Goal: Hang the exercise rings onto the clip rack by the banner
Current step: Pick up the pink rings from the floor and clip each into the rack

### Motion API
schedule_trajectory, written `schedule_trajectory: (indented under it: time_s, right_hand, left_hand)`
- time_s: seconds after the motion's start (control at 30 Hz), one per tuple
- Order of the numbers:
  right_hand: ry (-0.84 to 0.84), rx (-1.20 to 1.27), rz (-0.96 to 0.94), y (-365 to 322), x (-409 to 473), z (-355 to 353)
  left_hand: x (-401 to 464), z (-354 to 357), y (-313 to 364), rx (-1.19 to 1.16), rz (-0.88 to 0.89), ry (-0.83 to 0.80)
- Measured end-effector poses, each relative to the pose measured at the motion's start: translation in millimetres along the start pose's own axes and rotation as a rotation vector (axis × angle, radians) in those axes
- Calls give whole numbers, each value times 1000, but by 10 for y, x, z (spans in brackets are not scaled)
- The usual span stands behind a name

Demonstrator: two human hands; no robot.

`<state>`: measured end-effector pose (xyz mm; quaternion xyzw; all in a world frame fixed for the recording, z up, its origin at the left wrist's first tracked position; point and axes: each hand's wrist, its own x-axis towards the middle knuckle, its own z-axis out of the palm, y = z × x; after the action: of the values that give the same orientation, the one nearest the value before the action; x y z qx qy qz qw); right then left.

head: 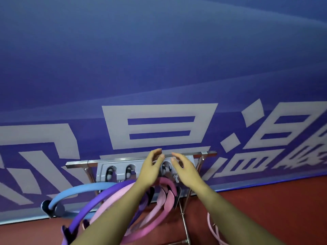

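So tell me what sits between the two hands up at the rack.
Head view: between left hand and right hand, one grey rack clip shows; no ring there.

Even, flat light, no hard shadows; wide-angle bend at edges; hands [169,167] slightly motion-blurred; soft focus overall.

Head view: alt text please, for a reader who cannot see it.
Both hands, left and right, reach open-fingered to a grey clip rack before a blue banner. Blue, purple and pink exercise rings hang below it, over a red floor.
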<state>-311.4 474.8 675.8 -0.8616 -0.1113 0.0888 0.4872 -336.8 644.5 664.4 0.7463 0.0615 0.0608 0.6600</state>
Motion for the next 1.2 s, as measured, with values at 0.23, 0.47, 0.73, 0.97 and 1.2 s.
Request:
schedule_trajectory:
  time_s: [0.23,0.47,0.73,0.97,1.2]
  right_hand:
    - [103,10,65,215,-293,-397]
    - [258,54,98,455,-796,-1066]
    - [436,146,94,967,-1701,-2022]
    - [582,188,66,1631,-2740,-3129]
    - [684,189,92,2343,-3644,-4000]
  left_hand:
    - [-74,525,125,-11,89,-137]
    - [-220,1285,402,19,156,-278]
    - [-809,2587,715,0,175,-394]
    - [-1644,3970,912,-13,163,-449]
    - [-2366,5275,1032,18,116,-544]
